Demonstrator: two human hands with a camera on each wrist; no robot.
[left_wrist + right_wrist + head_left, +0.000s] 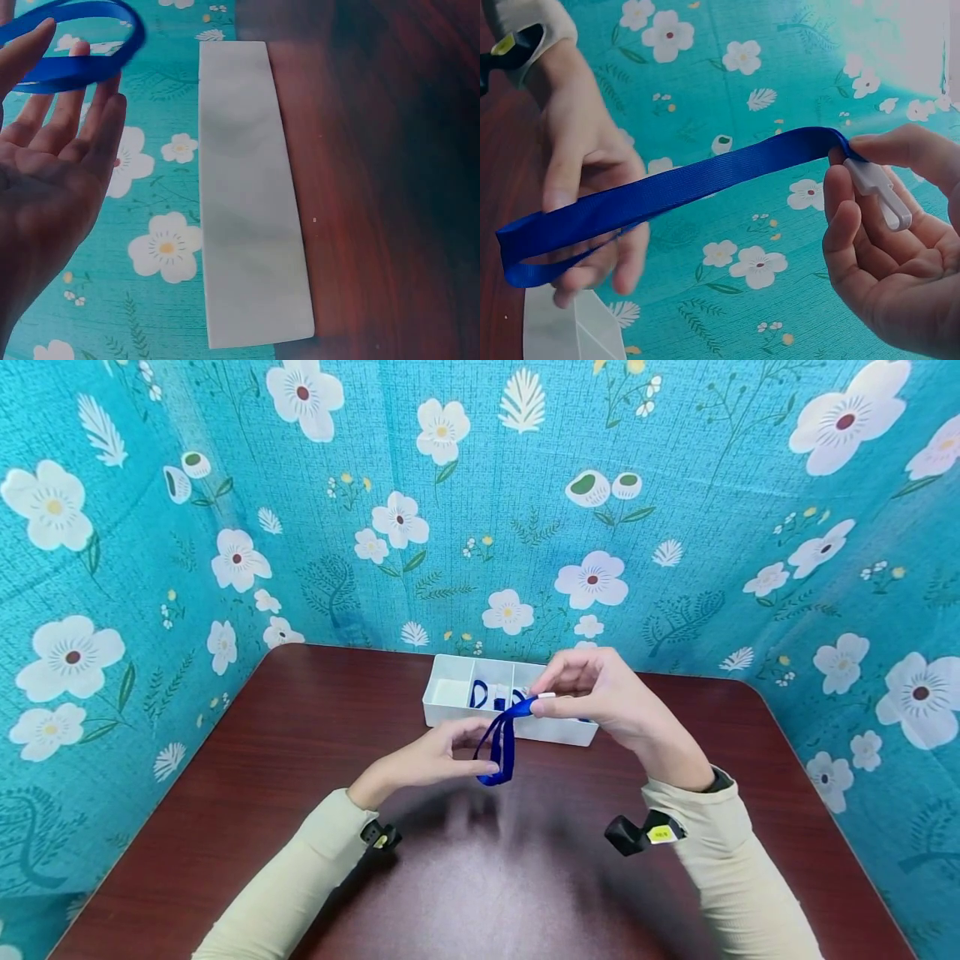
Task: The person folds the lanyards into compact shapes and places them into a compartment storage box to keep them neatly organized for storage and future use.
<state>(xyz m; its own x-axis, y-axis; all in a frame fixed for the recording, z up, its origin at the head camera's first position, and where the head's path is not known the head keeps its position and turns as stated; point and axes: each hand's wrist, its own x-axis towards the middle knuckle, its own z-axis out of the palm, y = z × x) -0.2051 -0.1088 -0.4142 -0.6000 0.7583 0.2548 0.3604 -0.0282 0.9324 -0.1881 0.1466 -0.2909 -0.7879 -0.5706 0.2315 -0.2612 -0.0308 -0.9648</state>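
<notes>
A blue lanyard with a white plastic clip stretches between the two hands above the table. My right hand pinches the strap's clip end between thumb and fingertips; the clip juts out over its curled fingers. At the strap's looped end is my left hand, thumb and fingers spread apart. In the right wrist view its thumb lies along the band, and the other fingers reach past the loop's lower side. The left wrist view shows the loop across those fairly straight fingers.
Behind the hands stands a pale box with compartments, more blue straps and white pieces inside. It sits near the back edge of the dark red wooden table. A teal flowered cloth hangs around the back and sides.
</notes>
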